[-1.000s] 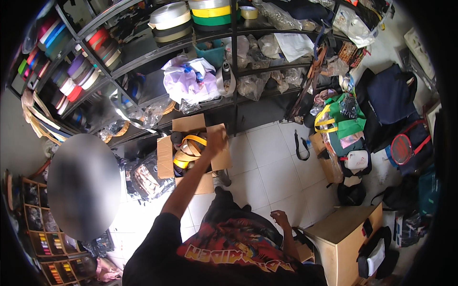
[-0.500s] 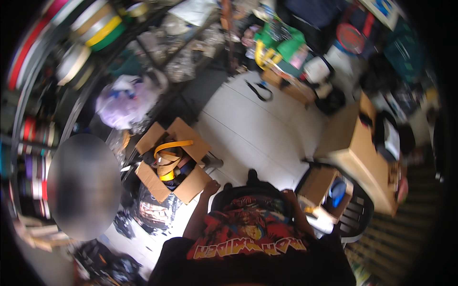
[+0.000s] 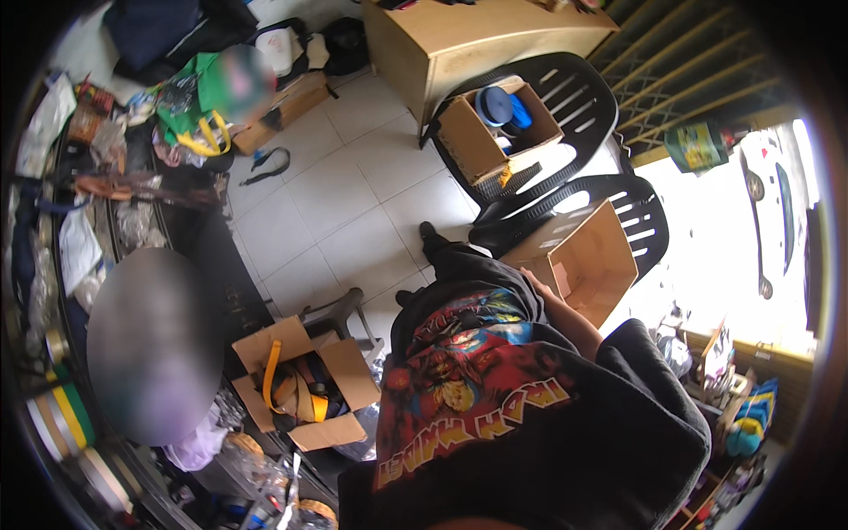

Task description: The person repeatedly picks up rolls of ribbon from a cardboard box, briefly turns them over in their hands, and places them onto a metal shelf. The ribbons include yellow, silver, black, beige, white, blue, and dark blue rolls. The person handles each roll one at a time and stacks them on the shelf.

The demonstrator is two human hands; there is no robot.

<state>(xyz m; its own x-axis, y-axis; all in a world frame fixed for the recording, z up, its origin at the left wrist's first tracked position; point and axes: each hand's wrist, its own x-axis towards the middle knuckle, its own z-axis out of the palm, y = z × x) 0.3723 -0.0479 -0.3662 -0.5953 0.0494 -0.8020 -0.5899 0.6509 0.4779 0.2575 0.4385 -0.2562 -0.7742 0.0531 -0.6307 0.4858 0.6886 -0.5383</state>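
Note:
My right hand [image 3: 538,284] hangs low at my side, beside an open cardboard box [image 3: 565,252] on a black plastic chair [image 3: 649,216]. Its fingers are small and partly hidden, so their pose cannot be made out. My left hand is out of view. To the left, an open-flapped cardboard box [image 3: 349,375] holds rolled straps, among them a yellow strap [image 3: 270,375]. On another black chair [image 3: 587,97], a smaller cardboard box [image 3: 468,141] contains rolls of blue strap [image 3: 494,106].
A wooden desk [image 3: 397,44] stands at the far side. Crowded shelving with strap spools [image 3: 60,415] runs along the left. A green bag [image 3: 208,79] and a black strap loop [image 3: 268,165] lie on the tiled floor [image 3: 322,208]. Daylight enters through an opening at right.
My view has swung to the right. The chairs and boxes now sit nearer the middle, the bright opening has appeared, and my left hand has dropped out of sight.

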